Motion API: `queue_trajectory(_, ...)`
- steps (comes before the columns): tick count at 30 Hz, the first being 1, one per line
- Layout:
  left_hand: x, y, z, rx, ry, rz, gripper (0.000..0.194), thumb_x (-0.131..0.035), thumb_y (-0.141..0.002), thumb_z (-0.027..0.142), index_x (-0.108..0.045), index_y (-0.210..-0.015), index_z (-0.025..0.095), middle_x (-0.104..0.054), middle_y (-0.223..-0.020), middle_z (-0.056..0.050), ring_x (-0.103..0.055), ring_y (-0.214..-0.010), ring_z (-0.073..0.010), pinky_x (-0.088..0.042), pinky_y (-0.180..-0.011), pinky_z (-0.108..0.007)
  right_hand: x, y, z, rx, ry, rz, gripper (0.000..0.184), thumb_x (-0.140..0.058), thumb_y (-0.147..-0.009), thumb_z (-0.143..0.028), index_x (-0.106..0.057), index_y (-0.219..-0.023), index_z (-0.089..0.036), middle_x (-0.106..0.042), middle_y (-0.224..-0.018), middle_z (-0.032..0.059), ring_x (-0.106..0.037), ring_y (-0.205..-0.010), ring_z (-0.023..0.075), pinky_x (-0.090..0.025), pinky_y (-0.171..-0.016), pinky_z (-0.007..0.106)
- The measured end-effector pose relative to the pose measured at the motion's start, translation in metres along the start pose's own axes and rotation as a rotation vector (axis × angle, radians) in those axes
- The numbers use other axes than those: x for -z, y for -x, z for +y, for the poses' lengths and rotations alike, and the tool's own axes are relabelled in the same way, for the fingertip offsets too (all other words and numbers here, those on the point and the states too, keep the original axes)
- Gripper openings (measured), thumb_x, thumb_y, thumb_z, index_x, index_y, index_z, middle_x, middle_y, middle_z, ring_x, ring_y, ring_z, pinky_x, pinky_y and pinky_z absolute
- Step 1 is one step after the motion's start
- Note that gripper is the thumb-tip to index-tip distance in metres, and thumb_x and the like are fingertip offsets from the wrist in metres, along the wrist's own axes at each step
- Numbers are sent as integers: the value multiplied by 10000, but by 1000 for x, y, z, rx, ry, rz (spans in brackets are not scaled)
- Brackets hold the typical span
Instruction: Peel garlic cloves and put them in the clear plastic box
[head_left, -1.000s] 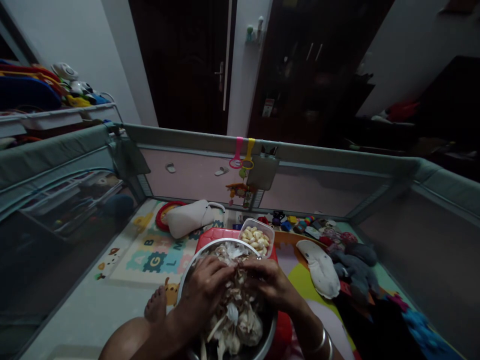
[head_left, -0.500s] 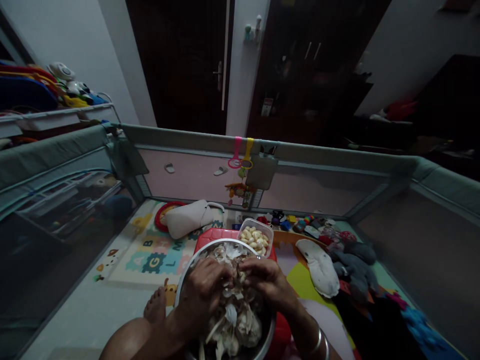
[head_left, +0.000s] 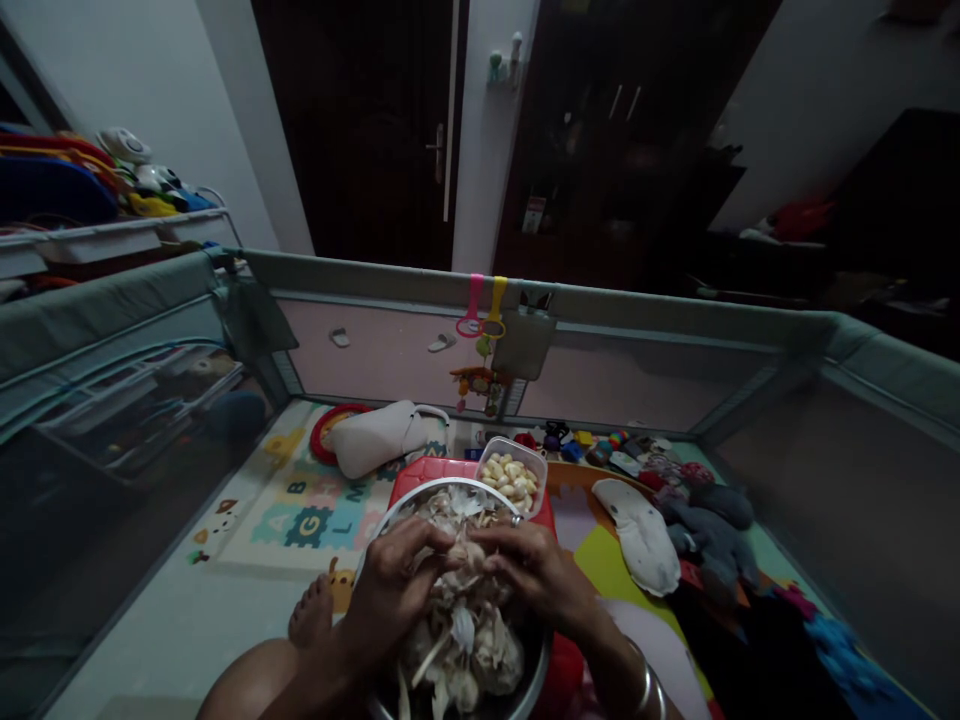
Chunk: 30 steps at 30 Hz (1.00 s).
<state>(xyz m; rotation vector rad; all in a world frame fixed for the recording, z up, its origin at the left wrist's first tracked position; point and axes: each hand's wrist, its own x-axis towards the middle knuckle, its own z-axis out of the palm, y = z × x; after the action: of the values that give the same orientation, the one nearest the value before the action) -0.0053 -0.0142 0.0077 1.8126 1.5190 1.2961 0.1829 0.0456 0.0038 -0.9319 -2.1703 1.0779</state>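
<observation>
Left hand (head_left: 394,585) and right hand (head_left: 536,570) pinching garlic clove (head_left: 466,556) over metal bowl (head_left: 375,545), peeling; next, likely stripping skin cleanly.

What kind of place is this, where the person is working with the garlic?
Probably a room at home, inside a baby playpen: padded mesh walls all around, an alphabet play mat on the floor, and soft toys lying beside the metal bowl.

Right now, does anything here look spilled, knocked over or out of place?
Nothing looks spilled. Both hands, left hand and right hand, work over the metal bowl of garlic skins; the peeled cloves sit tidily in their container.
</observation>
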Motion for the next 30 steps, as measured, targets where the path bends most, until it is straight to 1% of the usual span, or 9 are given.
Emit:
queue_trajectory(4, -1, 1, -1, 31, 14, -17, 58, -580, -744, 176, -617, -699, 174, -656, -680, -14, -621, -662, -171, -466, -610, -260, -7, 2, -3, 97, 104, 61, 207, -618, -764, -281, -670, -955, -222, -666, -883, 72, -617, -804, 213, -487, -693, 315)
queue_trajectory(9, -4, 1, -2, 31, 25, -30, 51, -595, -720, 137, -629, -719, 174, -666, -692, -14, -630, -678, -176, -475, -619, -265, -17, 2, -5, 221, -53, 194, 150, -616, -769, -285, -659, -898, -220, -684, -814, 51, -638, -721, 180, -494, -640, 280)
queue_trajectory(14, -3, 0, -2, -42, 17, -66, 117, -540, -773, 140, -646, -770, 189, -673, -716, -19, -636, -706, -174, -484, -637, -266, -21, 0, -10, 165, -94, 252, 97, -582, -791, -234, -657, -838, -195, -688, -735, 36, -629, -645, 158, -489, -600, 255)
queue_trajectory(18, -3, 1, -5, -61, -73, -23, 187, -535, -766, 115, -616, -913, 196, -679, -818, -27, -629, -756, -179, -486, -689, -289, -20, -2, -10, 93, -93, 278, 94, -576, -784, -214, -652, -833, -191, -691, -759, 39, -634, -680, 163, -497, -621, 255)
queue_trajectory(20, -3, 1, -6, -45, -148, -5, 167, -548, -744, 103, -601, -877, 191, -663, -786, -24, -616, -730, -186, -481, -667, -301, -20, -4, -7, 84, -135, 299, 72, -587, -769, -210, -651, -796, -190, -697, -801, 48, -645, -721, 171, -504, -645, 261)
queue_trajectory(22, -2, 1, -6, -39, -218, -16, 87, -566, -731, 109, -584, -762, 188, -636, -719, -17, -596, -697, -193, -472, -642, -312, -20, -5, -5, 94, -185, 325, 45, -604, -747, -200, -643, -732, -182, -700, -853, 64, -652, -775, 185, -507, -686, 276)
queue_trajectory(24, -1, 1, -6, -59, -260, -37, 88, -570, -730, 108, -566, -689, 185, -623, -719, -25, -582, -717, -202, -466, -657, -325, -21, -6, -2, 103, -218, 340, 45, -618, -724, -179, -631, -681, -174, -700, -873, 74, -656, -798, 194, -507, -713, 289)
queue_trajectory(27, 0, -1, -6, -127, -255, -62, 112, -548, -746, 84, -587, -695, 176, -621, -806, -51, -567, -796, -208, -466, -702, -333, -23, -7, 0, 101, -235, 331, 45, -631, -706, -164, -625, -661, -170, -705, -809, 67, -661, -723, 180, -519, -659, 273)
queue_trajectory(30, 0, -1, -7, -169, -234, -83, 147, -526, -756, 59, -619, -778, 172, -618, -846, -62, -556, -826, -206, -468, -721, -339, -24, -6, 3, 99, -238, 309, 10, -637, -704, -175, -632, -697, -170, -702, -794, 57, -658, -672, 164, -524, -599, 248)
